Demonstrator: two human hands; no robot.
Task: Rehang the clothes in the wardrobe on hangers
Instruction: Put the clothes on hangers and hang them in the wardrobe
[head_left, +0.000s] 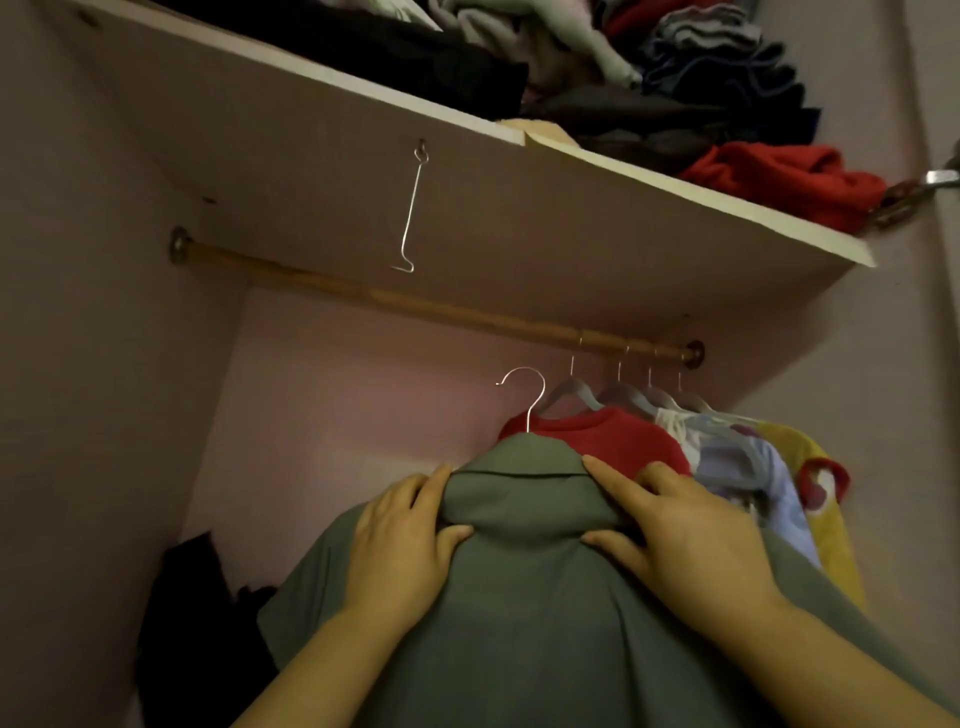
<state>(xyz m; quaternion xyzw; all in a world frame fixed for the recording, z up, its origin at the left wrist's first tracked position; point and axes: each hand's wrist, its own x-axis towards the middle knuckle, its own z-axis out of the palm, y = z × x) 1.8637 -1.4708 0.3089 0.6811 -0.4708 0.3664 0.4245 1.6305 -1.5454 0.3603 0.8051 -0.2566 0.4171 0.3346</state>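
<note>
Low in the middle of the frame, in the head view, the shirt sits on a hanger whose hook stands free below the rod, not yet over it and just left of the red top hung at the rod's right end. The left hand and right hand each grasp a shoulder of the shirt either side of the collar, fingers laid over the far side and thumbs pressed in on the near side. This probably keeps the cloth square on the hanger while it is raised. Both forearms reach up from the bottom edge, wrists straight, palms facing inward.
</note>
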